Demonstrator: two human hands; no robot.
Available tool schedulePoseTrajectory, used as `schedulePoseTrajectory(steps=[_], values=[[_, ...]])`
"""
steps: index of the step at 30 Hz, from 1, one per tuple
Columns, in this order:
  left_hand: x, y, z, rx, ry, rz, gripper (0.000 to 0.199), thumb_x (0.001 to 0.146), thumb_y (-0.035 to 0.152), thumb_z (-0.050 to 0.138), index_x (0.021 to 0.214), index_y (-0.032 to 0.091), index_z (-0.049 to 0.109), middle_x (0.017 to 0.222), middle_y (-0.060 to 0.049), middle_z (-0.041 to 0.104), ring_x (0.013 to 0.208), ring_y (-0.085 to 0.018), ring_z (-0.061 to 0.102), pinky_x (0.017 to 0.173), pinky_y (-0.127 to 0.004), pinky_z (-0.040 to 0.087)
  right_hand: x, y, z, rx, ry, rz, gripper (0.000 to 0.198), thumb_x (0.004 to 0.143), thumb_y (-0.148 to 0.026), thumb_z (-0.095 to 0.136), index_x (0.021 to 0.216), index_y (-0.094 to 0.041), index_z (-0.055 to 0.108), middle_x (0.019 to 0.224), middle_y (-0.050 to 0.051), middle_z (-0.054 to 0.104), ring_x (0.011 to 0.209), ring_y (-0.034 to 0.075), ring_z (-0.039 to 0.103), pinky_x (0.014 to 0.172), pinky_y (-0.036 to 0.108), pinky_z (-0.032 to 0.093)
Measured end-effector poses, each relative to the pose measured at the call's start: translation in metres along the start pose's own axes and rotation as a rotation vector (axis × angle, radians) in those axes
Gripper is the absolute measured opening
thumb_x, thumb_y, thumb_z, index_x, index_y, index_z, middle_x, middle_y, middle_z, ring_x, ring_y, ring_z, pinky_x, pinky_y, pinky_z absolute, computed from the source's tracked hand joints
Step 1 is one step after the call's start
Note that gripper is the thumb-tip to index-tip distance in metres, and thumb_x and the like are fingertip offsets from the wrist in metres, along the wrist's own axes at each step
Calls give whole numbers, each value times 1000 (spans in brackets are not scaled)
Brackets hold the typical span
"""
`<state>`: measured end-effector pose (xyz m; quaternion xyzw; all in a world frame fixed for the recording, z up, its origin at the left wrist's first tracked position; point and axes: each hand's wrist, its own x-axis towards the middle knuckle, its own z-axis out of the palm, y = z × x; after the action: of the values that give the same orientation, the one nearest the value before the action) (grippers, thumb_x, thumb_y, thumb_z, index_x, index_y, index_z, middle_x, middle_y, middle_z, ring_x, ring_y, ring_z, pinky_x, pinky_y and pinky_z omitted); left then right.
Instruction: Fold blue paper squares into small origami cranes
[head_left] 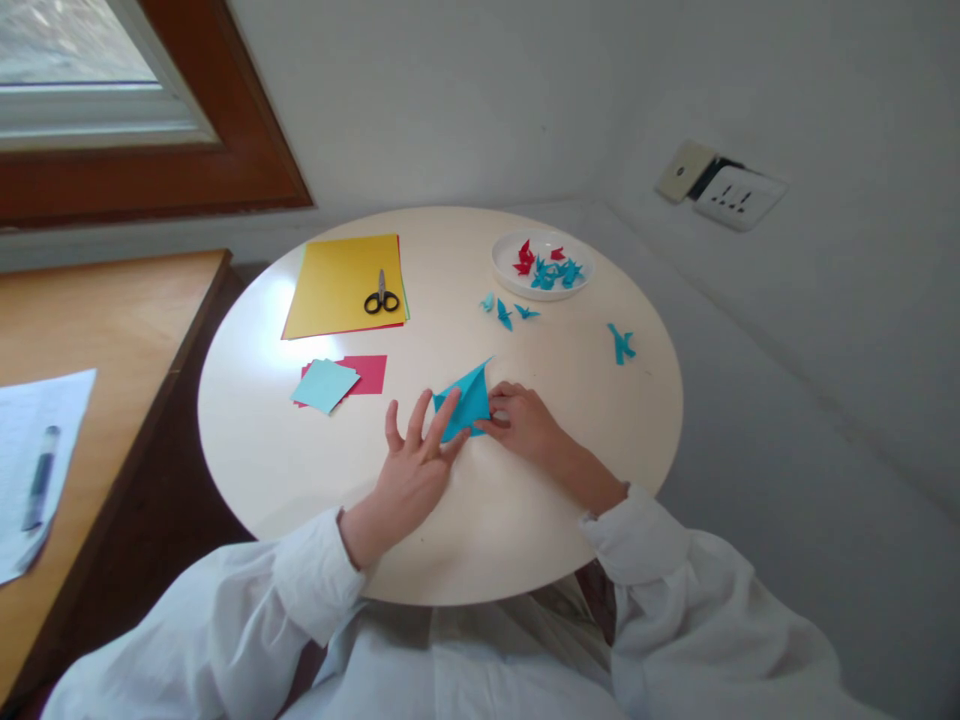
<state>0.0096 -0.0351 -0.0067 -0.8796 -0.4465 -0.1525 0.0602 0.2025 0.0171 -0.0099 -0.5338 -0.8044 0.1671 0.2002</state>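
A partly folded blue origami paper [469,400] lies on the round white table, one corner pointing up and away. My left hand [420,460] is open, its fingers spread, with a fingertip pressing on the paper's left part and the thumb near its lower edge. At the right edge, my right hand [525,422] is closed, thumb and fingers pinching the paper. To the left are light blue paper squares [325,386] on top of pink-red paper squares [372,374]. Beyond the paper sit three small folded paper cranes, one of them a blue paper crane [504,314].
A white plate [501,272] with red and blue folded cranes stands at the back right. Black-handled scissors [382,296] rest on large yellow sheets [330,285]. Blue paper strips [620,344] lie at right. A wooden desk [150,290] with a pen [41,478] is at left.
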Motion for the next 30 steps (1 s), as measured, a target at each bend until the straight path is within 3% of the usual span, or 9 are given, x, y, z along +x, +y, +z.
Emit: schedulePoseTrajectory(steps=[7, 10, 13, 15, 22, 26, 30], values=[[2, 6, -5, 0, -21, -74, 52, 82, 6, 44, 127, 31, 47, 152, -13, 9, 137, -39, 4, 97, -75, 5, -1, 0, 1, -64, 16, -3, 15, 72, -29, 67, 62, -20, 64, 85, 6, 63, 83, 20, 55, 76, 35, 43], [4, 5, -3, -2, -100, 17, 48, 82, 5, 39, 127, 19, 48, 149, -17, 19, 137, -35, 11, 103, -67, 11, -3, 0, 2, -53, 70, 0, 14, 71, -29, 69, 64, -19, 64, 90, 7, 61, 84, 20, 54, 77, 36, 44], [6, 1, 1, -47, -237, 169, 46, 82, 3, 33, 125, 3, 48, 140, -23, 37, 134, -30, 27, 109, -52, 23, -5, 0, 3, -41, 108, -17, 12, 71, -27, 69, 65, -18, 63, 95, 8, 59, 88, 21, 54, 80, 38, 45], [7, -1, 2, -70, -280, 206, 48, 81, 3, 32, 127, -2, 44, 137, -24, 41, 132, -29, 32, 108, -47, 27, -5, 0, 4, -40, 124, -34, 12, 71, -26, 69, 65, -18, 62, 96, 9, 58, 91, 22, 54, 82, 39, 45], [5, 4, -2, -54, -193, 194, 47, 89, 16, 32, 133, 4, 37, 136, -21, 44, 130, -31, 35, 105, -47, 33, -8, 3, 8, 26, 220, -31, 17, 70, -26, 69, 80, -19, 57, 94, 8, 57, 89, 23, 53, 81, 40, 46], [4, 6, 0, -35, -160, 177, 44, 91, 20, 31, 130, 5, 42, 134, -21, 46, 129, -30, 37, 105, -47, 33, -17, -2, 4, 45, 350, -16, 16, 79, -20, 58, 95, -18, 55, 95, 9, 59, 92, 23, 54, 82, 40, 47], [3, 7, 5, -67, -124, 158, 43, 91, 21, 31, 129, 6, 44, 134, -22, 45, 129, -29, 38, 105, -47, 32, -36, -12, 2, -99, 336, -215, 22, 87, -13, 41, 100, -17, 59, 102, 10, 64, 99, 20, 56, 86, 37, 45]])
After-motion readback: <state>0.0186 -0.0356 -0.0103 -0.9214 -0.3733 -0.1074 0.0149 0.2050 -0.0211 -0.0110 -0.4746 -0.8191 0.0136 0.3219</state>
